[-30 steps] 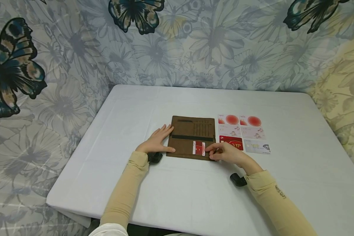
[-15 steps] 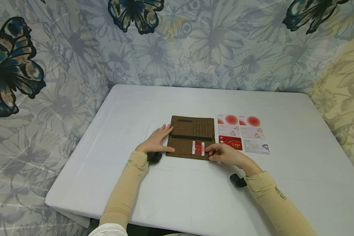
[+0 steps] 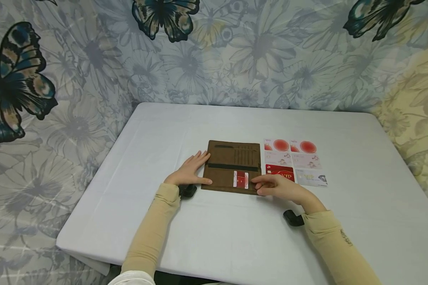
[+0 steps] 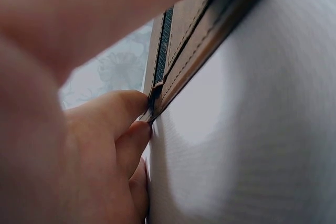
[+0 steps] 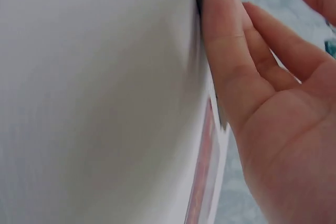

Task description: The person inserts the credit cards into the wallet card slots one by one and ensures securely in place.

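An open brown wallet point(image 3: 221, 180) lies flat on the white table, several card slots showing in its upper half. A narrow strip of a red and white card point(image 3: 241, 179) shows in its lower half. My left hand point(image 3: 188, 172) rests along the wallet's left edge with spread fingers; the left wrist view has its fingertips point(image 4: 134, 100) at the edge. At the lower right edge is my right hand point(image 3: 283, 189), fingers bent slightly over the wallet, just right of the red and white strip. In the right wrist view its fingers point(image 5: 223, 22) reach the wallet's edge.
Right of the wallet lie several cards in rows: two with red circles, including one card point(image 3: 308, 147), pale ones, a red VIP card point(image 3: 277, 169) partly behind my right hand, and a silvery VIP card point(image 3: 308, 177). A floral curtain point(image 3: 235, 59) stands behind the table point(image 3: 207, 229).
My right hand has shifted slightly to the right, its fingertips now farther from the red and white strip. My left hand and the wallet stay in place.
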`<state>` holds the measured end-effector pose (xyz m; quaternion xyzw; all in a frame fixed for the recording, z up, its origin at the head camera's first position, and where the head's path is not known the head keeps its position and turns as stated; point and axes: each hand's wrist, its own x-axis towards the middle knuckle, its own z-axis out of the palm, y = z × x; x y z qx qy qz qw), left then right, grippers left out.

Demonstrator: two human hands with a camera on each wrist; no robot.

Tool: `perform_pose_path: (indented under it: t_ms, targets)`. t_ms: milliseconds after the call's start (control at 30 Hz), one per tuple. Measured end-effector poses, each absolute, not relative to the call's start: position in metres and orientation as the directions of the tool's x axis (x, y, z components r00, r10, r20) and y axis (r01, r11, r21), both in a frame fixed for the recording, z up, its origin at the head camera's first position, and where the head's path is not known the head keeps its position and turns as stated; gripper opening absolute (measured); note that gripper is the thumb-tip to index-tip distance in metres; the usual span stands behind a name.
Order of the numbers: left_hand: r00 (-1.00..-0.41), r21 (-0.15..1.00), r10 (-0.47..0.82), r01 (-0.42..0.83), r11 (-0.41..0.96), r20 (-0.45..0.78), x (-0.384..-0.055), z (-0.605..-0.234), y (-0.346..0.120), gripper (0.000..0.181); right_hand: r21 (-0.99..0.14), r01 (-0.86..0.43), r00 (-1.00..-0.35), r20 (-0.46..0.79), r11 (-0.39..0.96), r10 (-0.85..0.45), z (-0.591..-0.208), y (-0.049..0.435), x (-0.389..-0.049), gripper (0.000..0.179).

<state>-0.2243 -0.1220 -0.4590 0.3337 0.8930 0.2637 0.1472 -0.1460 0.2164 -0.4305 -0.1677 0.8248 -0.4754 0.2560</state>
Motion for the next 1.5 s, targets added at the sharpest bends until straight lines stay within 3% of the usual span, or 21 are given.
perform_pose_path:
  t_ms: [333,600,1133,1500]
  targets:
    - [-0.733,0.560,0.676,0.531,0.635,-0.071,-0.226,-0.460,-0.123,0.100,-0.856,0.014,-0.894,-0.241,0.517,-0.377,-0.423,0.257,-0.146,0.046]
    - [-0.736,0.574,0.672,0.515,0.636,-0.084,-0.225,-0.460,-0.122,0.099,-0.826,0.009,-0.910,-0.241,0.563,-0.338,-0.416,0.280,-0.147,0.052]
    - [-0.740,0.565,0.667,0.515,0.644,-0.086,-0.224,-0.459,-0.122,0.100,-0.714,-0.047,-0.969,-0.137,0.698,-0.205,-0.423,0.287,-0.153,0.058]
    - [-0.736,0.561,0.670,0.518,0.646,-0.092,-0.223,-0.458,-0.121,0.099,-0.658,0.004,-0.975,-0.170,0.753,-0.144,-0.423,0.288,-0.155,0.064]
